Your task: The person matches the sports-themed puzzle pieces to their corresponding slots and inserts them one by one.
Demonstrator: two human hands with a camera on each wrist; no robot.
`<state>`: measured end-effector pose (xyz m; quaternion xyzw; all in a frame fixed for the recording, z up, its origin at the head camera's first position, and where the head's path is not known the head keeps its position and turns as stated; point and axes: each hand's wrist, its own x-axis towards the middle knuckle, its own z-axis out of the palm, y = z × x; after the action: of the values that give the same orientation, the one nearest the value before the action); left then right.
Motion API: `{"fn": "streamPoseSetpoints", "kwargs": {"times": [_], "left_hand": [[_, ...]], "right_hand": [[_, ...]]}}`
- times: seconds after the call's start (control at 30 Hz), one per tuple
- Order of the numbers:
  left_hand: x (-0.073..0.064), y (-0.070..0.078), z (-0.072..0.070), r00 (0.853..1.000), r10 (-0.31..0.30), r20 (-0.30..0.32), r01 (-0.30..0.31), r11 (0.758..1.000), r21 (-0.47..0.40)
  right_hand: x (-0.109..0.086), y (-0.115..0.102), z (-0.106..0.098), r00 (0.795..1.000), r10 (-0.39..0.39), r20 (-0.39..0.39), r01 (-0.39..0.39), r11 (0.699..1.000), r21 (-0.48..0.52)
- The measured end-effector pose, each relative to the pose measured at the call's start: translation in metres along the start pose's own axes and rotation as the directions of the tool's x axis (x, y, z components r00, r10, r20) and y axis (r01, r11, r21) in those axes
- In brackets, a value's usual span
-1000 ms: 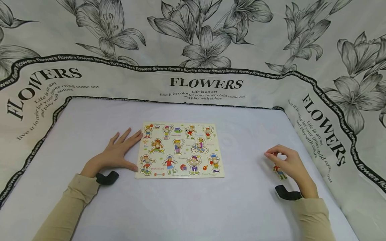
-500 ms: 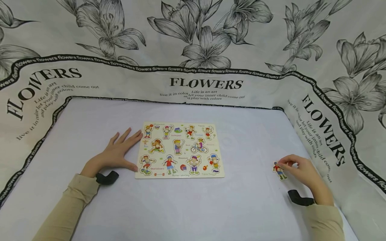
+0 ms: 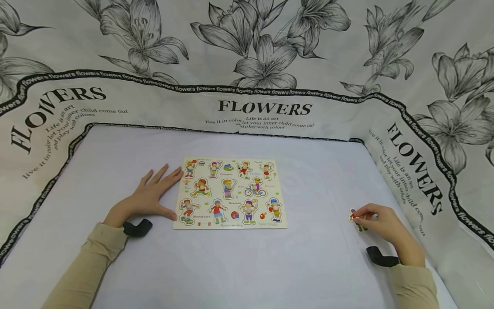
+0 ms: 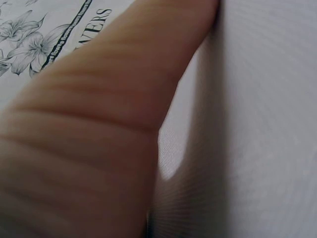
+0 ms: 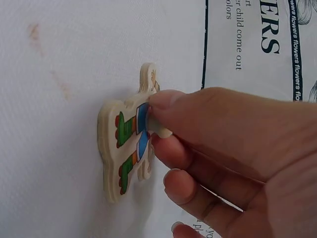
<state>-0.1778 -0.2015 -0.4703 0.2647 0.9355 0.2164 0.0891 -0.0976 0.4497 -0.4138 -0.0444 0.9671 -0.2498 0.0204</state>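
My right hand (image 3: 380, 221) pinches a wooden puzzle piece (image 5: 129, 129) at the right of the table, thumb and fingertips around its small knob. The piece is a cut-out figure with blue shorts and green skates. In the head view the hand hides much of it, and I cannot tell whether it still touches the cloth. A cream puzzle board (image 3: 233, 223) with several printed sports figures lies flat at the middle. My left hand (image 3: 144, 198) rests with spread fingers at its left side, index fingertip and thumb at the edge. The left wrist view shows mostly a thumb (image 4: 99, 114).
White cloth (image 3: 247, 270) covers the table. A raised border with flower drawings and "FLOWERS" lettering (image 3: 264, 107) runs along the back and both sides. Black wrist straps (image 3: 137, 228) sit near both beige sleeves (image 3: 414, 285).
My right hand has moved down and right onto the puzzle piece, and its thumb and fingertips have closed on the knob. The left hand and board have stayed in place.
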Motion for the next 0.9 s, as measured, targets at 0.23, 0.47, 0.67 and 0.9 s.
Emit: {"fn": "streamPoseSetpoints", "kwargs": {"times": [0.23,0.47,0.67,0.9], "left_hand": [[0.000,-0.001,0.000,1.000,0.005,-0.002,-0.005,1.000,0.001],[-0.001,-0.001,-0.001,1.000,0.003,0.000,-0.003,1.000,-0.003],[-0.001,-0.001,-0.001,1.000,0.003,0.000,-0.003,1.000,-0.001],[0.000,0.000,0.000,1.000,0.003,0.001,-0.003,1.000,0.004]], "right_hand": [[0.000,-0.004,0.001,0.999,0.021,0.033,-0.019,0.998,-0.066],[0.002,-0.007,0.001,0.999,0.019,0.035,-0.016,0.997,-0.078],[0.004,-0.009,-0.001,0.999,0.012,0.050,-0.008,0.997,-0.076],[0.007,-0.014,-0.003,0.998,0.018,0.057,-0.014,0.996,-0.086]]}}
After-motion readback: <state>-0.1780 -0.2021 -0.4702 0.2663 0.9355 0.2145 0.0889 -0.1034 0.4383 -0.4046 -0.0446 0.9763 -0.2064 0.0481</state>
